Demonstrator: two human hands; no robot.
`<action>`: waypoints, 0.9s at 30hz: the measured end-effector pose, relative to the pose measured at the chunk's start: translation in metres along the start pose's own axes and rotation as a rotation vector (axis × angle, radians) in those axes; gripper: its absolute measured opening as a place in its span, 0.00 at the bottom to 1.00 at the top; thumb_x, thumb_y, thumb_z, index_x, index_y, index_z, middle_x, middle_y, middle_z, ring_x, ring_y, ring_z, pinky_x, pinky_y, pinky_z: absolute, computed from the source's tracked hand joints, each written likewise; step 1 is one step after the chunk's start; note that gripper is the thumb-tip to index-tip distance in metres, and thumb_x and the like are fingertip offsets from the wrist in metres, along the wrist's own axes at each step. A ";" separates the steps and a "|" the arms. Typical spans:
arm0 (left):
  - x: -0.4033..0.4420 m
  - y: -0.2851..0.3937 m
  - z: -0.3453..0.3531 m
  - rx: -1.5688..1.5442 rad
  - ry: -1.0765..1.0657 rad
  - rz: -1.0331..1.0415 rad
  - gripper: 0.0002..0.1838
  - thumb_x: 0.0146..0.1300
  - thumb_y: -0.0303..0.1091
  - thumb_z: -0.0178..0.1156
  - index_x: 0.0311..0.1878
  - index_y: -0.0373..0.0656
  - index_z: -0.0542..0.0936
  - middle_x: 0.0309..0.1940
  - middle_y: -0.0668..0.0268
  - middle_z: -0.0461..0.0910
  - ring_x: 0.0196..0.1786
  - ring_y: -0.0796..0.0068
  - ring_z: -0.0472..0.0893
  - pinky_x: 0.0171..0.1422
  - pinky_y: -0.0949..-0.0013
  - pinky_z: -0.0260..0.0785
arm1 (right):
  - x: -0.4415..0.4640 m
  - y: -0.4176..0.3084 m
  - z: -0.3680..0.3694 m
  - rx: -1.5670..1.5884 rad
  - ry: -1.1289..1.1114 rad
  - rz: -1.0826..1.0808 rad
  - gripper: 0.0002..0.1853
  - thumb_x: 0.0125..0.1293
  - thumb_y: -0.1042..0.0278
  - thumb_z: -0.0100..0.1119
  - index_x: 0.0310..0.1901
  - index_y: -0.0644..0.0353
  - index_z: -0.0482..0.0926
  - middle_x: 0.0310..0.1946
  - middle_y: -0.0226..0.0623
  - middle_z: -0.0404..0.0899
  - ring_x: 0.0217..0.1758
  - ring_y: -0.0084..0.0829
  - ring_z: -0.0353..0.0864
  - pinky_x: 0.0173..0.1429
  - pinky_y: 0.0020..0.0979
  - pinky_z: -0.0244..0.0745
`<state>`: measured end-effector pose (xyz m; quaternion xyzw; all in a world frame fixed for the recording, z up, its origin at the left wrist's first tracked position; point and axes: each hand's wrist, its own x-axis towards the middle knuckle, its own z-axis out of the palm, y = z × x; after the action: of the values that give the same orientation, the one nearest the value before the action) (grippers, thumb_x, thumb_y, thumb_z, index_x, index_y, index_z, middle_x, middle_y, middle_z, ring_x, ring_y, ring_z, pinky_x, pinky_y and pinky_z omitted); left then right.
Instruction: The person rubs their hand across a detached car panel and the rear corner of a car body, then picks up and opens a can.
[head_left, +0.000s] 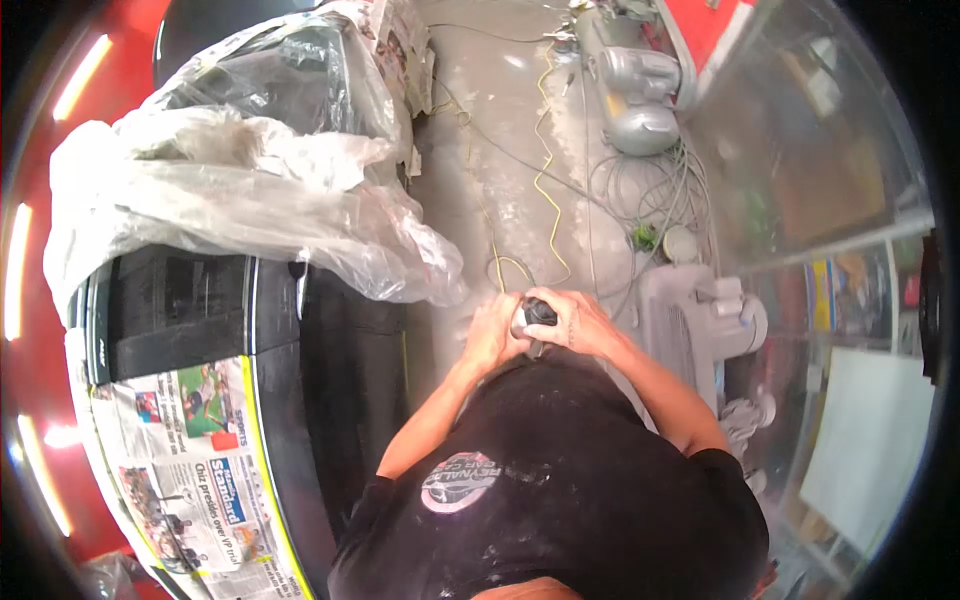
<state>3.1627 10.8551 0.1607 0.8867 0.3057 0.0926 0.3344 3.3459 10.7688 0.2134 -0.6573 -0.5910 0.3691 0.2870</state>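
Note:
In front of my chest, my left hand (pixel 492 335) and my right hand (pixel 582 322) are wrapped around a small object with a round black top and a pale body (pixel 540 311). My right fingers curl over the black top, while my left fingers close on the pale side. Most of the body is hidden by my hands, so I cannot tell its exact kind. A yellow cord (pixel 545 190) on the floor runs up close to my hands; whether it joins the object is not visible.
At left stands a black car (pixel 350 390), partly covered by plastic sheeting (pixel 240 190) and taped newspaper (pixel 200 470). Grey machines (pixel 640 85) and a coiled hose (pixel 650 190) lie at right on the dusty floor (pixel 490 90), beside a clear partition (pixel 800 140).

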 end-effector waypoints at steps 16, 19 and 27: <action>0.476 -0.157 -0.113 -0.161 0.048 0.081 0.32 0.40 0.34 0.70 0.54 0.47 0.74 0.44 0.57 0.77 0.51 0.51 0.76 0.55 0.50 0.66 | 0.414 0.095 -0.212 -0.139 0.188 0.205 0.37 0.58 0.44 0.65 0.65 0.55 0.67 0.35 0.50 0.83 0.42 0.53 0.83 0.48 0.45 0.76; 0.568 -0.170 -0.154 -0.127 -0.021 0.109 0.31 0.42 0.36 0.69 0.54 0.48 0.74 0.44 0.58 0.76 0.51 0.50 0.75 0.55 0.50 0.66 | 0.494 0.101 -0.249 -0.274 0.255 0.188 0.34 0.59 0.46 0.65 0.62 0.57 0.69 0.37 0.50 0.83 0.43 0.52 0.83 0.48 0.43 0.76; 0.776 -0.221 -0.240 -0.026 0.011 0.208 0.34 0.41 0.32 0.69 0.57 0.45 0.72 0.48 0.56 0.75 0.54 0.50 0.74 0.57 0.53 0.66 | 0.684 0.114 -0.355 -0.027 0.330 0.245 0.34 0.57 0.53 0.67 0.63 0.58 0.69 0.50 0.53 0.79 0.54 0.50 0.79 0.55 0.41 0.73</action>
<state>3.5860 11.5828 0.1678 0.9087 0.2128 0.1356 0.3327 3.7226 11.4503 0.2201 -0.7796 -0.4563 0.2806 0.3243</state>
